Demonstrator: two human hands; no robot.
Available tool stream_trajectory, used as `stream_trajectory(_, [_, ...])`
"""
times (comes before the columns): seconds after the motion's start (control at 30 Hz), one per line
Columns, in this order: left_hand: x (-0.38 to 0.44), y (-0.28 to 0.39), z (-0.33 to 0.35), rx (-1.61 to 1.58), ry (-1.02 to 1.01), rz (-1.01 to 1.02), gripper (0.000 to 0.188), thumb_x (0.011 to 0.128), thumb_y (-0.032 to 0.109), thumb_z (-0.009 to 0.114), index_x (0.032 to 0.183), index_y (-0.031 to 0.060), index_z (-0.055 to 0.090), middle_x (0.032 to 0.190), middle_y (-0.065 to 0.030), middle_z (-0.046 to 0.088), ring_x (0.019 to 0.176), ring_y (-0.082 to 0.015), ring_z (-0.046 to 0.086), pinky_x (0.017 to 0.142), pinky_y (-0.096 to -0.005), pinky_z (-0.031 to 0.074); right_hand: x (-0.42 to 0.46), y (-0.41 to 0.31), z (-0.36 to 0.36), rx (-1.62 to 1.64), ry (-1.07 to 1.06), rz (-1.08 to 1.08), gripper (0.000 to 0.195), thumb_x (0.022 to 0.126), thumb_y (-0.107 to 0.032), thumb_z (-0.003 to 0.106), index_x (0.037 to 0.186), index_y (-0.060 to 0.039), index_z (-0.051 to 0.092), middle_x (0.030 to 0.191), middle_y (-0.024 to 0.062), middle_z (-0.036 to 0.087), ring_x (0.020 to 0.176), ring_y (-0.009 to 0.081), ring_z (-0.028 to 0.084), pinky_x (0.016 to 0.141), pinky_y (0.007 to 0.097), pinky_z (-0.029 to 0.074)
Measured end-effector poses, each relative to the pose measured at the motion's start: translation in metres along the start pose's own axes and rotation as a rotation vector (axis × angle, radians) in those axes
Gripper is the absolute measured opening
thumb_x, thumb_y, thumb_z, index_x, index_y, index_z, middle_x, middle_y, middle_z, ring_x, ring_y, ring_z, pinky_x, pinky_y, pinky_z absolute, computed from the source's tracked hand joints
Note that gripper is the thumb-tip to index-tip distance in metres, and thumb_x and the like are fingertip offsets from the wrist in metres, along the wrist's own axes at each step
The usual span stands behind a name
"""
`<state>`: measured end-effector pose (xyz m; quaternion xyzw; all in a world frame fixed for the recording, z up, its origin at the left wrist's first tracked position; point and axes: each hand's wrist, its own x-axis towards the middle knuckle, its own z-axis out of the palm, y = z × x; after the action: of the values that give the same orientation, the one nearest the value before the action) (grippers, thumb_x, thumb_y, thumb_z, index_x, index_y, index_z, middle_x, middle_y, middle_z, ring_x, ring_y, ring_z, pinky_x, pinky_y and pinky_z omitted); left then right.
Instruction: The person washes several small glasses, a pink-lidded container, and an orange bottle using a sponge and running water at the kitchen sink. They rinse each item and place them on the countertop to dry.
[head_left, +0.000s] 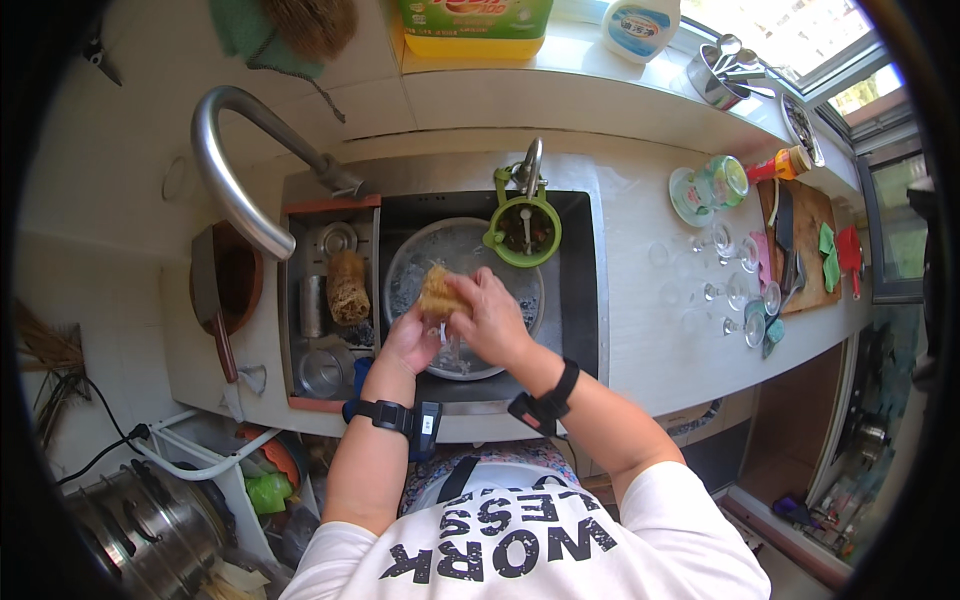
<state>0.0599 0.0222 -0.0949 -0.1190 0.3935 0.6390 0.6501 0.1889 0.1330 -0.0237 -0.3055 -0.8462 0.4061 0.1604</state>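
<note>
My right hand (491, 319) grips a tan loofah scrubber (437, 291) and presses it down over a clear glass object. My left hand (411, 339) holds that clear glass object (448, 346) from the other side; its exact shape is partly hidden by my fingers. Both hands are above a round metal basin (537, 281) of water with suds, set in the steel sink (581, 322). A green strainer (556, 238) hangs under the small tap (534, 161) at the basin's far right edge.
Left of the basin, a rack compartment holds another loofah (348, 289) and a glass jar (321, 373). A large curved faucet (225, 172) arches over it. A cleaver (210, 289) leans on a wooden bowl (251, 300). Several stemmed glasses (736, 289) stand on the right counter (637, 330).
</note>
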Motion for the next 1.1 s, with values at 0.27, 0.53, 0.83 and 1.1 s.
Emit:
stream_trajectory(0.27, [-0.005, 0.01, 0.03, -0.021, 0.024, 0.058, 0.055, 0.094, 0.063, 0.056, 0.12, 0.0154, 0.062, 0.113, -0.0014, 0.067, 0.105, -0.0175, 0.063, 0.092, -0.0355, 0.048, 0.016, 0.003, 0.01, 0.118, 0.04, 0.119, 0.041, 0.084, -0.014, 0.058, 0.124, -0.0077, 0.061, 0.107, 0.0177, 0.055, 0.101, 0.0382, 0.059, 0.088, 0.0424, 0.05])
stream_trajectory(0.53, [-0.005, 0.01, 0.014, -0.084, 0.062, 0.079, 0.047, 0.095, 0.057, 0.058, 0.118, 0.0169, 0.065, 0.111, -0.0033, 0.068, 0.106, -0.0209, 0.061, 0.094, -0.0373, 0.046, -0.008, 0.003, 0.009, 0.322, -0.026, 0.157, 0.044, 0.088, -0.015, 0.056, 0.131, -0.005, 0.055, 0.109, 0.0194, 0.055, 0.108, 0.0362, 0.057, 0.094, 0.0392, 0.047])
stream_trajectory(0.83, [0.005, 0.012, -0.002, -0.242, -0.17, 0.2, 0.044, 0.104, 0.045, 0.047, 0.13, 0.012, 0.059, 0.103, -0.0073, 0.067, 0.103, -0.0235, 0.062, 0.096, -0.0398, 0.049, -0.033, 0.011, 0.038, 0.514, -0.015, 0.283, 0.045, 0.092, -0.017, 0.053, 0.134, -0.0026, 0.044, 0.114, 0.0197, 0.059, 0.11, 0.0319, 0.059, 0.097, 0.0393, 0.046])
stream_trajectory(1.1, [0.022, 0.02, -0.008, -0.368, 0.151, 0.135, 0.04, 0.105, 0.04, 0.044, 0.112, 0.0045, 0.061, 0.103, -0.0131, 0.068, 0.099, -0.0284, 0.066, 0.095, -0.0438, 0.053, -0.041, 0.025, 0.011, 0.026, -0.21, 0.321, 0.06, 0.085, -0.019, 0.067, 0.139, -0.0087, 0.043, 0.139, 0.0227, 0.049, 0.127, 0.0411, 0.05, 0.104, 0.0437, 0.045])
